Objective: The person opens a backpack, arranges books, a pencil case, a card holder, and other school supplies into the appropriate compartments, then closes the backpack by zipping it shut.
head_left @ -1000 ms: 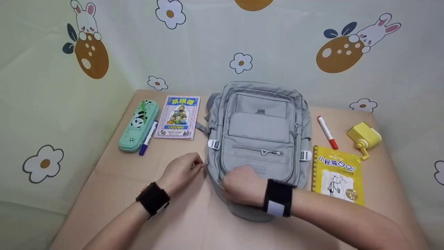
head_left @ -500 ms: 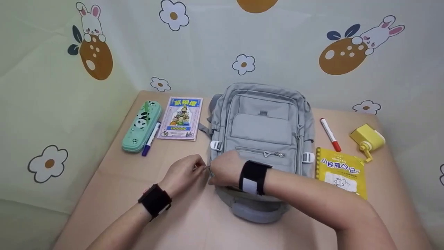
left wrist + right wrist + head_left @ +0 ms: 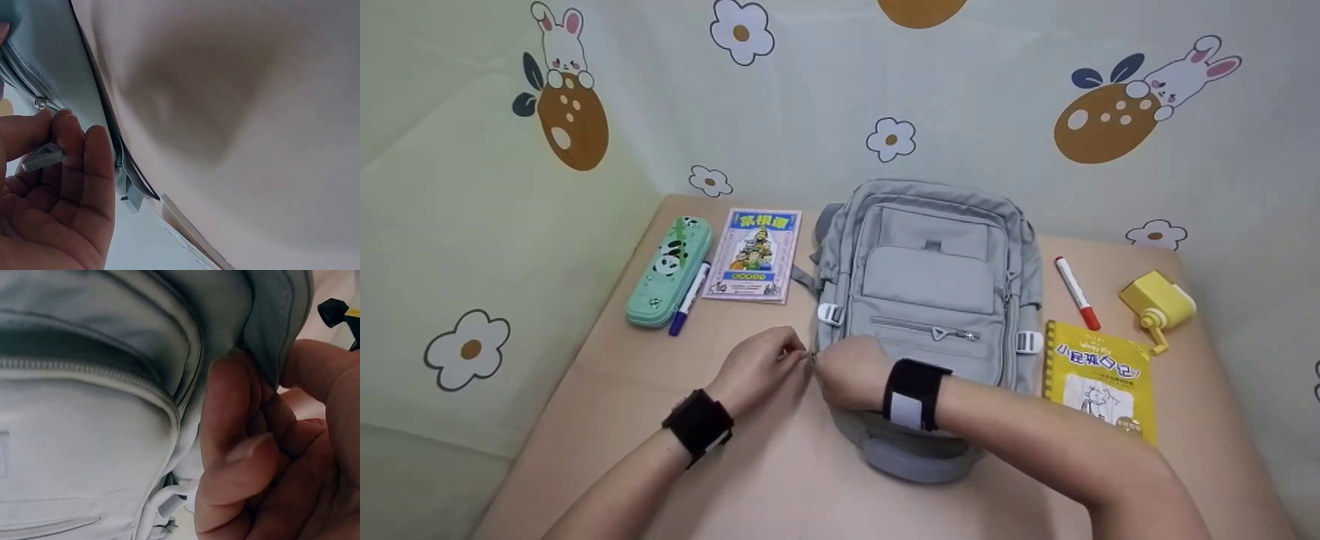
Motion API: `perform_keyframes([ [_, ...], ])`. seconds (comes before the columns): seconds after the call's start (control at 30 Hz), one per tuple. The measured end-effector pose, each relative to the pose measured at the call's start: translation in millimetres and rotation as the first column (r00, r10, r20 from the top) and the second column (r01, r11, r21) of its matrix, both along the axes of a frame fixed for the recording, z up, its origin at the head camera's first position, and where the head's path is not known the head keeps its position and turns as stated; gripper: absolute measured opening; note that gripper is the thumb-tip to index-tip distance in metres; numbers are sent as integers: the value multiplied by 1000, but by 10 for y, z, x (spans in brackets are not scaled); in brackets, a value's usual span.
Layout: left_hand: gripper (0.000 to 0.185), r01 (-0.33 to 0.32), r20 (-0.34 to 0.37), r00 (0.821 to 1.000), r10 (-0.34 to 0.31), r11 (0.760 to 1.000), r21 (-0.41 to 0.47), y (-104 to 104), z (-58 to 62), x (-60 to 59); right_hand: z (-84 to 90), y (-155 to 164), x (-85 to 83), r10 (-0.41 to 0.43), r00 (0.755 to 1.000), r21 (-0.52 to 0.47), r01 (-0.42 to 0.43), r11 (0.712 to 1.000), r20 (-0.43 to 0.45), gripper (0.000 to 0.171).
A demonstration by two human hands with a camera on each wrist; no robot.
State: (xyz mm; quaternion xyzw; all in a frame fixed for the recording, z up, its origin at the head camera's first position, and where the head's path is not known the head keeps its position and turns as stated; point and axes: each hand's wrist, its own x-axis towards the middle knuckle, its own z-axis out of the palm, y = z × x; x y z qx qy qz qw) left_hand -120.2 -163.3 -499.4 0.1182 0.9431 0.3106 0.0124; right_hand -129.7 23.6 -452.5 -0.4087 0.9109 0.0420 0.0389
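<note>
A grey backpack (image 3: 934, 277) lies flat on its back in the middle of the tan table (image 3: 607, 420). My left hand (image 3: 765, 364) is at the bag's lower left side and pinches a grey zipper pull (image 3: 42, 157) between thumb and fingers. My right hand (image 3: 847, 371) sits right beside it. Its fingers (image 3: 236, 439) curl round a fold of the backpack's side fabric (image 3: 270, 337). The two hands nearly touch. The zipper track (image 3: 22, 84) beside the pull looks closed.
Left of the bag lie a green panda pencil case (image 3: 669, 270), a blue marker (image 3: 688, 298) and a picture booklet (image 3: 755, 255). On the right are a red marker (image 3: 1076, 292), a yellow spiral book (image 3: 1101, 375) and a yellow sharpener (image 3: 1156, 301).
My right hand moved from the bag's lower front leftward to its side edge, next to my left hand. The left hand kept its place at the zipper.
</note>
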Motion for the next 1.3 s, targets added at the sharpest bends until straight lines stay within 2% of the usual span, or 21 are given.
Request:
perform_keyframes([
  [0.13, 8, 5, -11, 1000, -5, 1000, -10, -2, 2, -121, -2, 46, 14, -9, 1000, -30, 8, 1000, -28, 37],
  [0.27, 6, 6, -13, 1000, -6, 1000, -23, -4, 4, -297, -7, 78, 16, 3, 999, -62, -6, 998, -48, 36],
  [0.5, 5, 3, -23, 1000, -3, 1000, -21, -5, -29, -615, -14, 101, 16, 6, 1000, -80, -7, 997, -15, 34],
  [0.77, 7, -23, -73, 997, 20, 999, -46, 98, -45, -881, -10, 78, 46, 3, 1000, -64, -3, 998, -9, 34],
  [0.9, 7, -52, -80, 996, 49, 998, -45, 146, -68, -933, -16, 79, 49, 18, 1000, -76, -20, 997, -23, 36],
  [1.17, 6, -66, -112, 992, 62, 997, -30, 166, -96, -900, -3, 75, 60, 39, 999, -97, -41, 994, -21, 35],
  [1.3, 6, -72, -99, 993, 69, 997, -22, 170, -101, -891, 17, 98, 82, 24, 1000, -77, -24, 997, -2, 38],
])
